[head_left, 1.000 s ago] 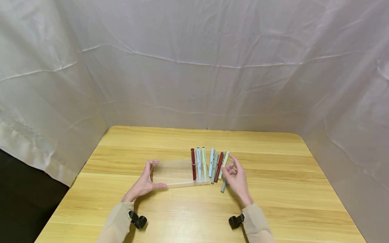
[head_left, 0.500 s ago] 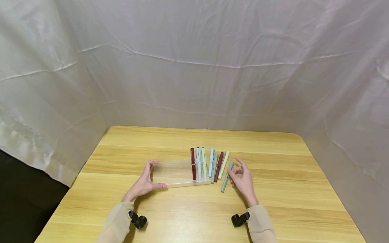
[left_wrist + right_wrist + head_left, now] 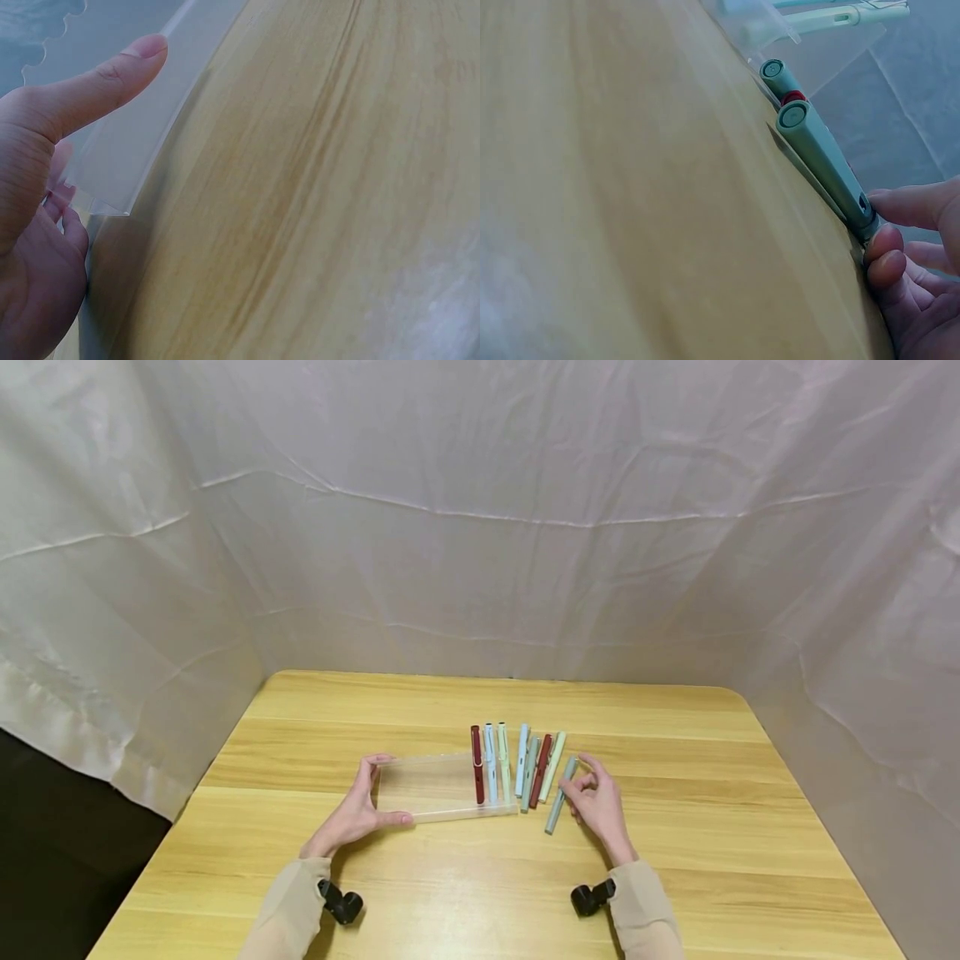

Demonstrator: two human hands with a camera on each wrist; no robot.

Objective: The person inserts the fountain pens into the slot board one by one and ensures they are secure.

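Pinching the grey-green pen [image 3: 559, 803] on the surface [image 3: 457, 893] right of the loose pens [image 3: 541, 770], the right hand [image 3: 602, 803] may roll it into them if its fingers slip, while the left hand [image 3: 358, 814], fingers clamped on the clear tray [image 3: 450, 815], could jostle its three pens [image 3: 491, 764] by shifting.

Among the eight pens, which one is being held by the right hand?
The rightmost grey-green pen, pinched by the right hand. The other grey-green pen lies untouched further left, between a light blue pen and a dark red pen.
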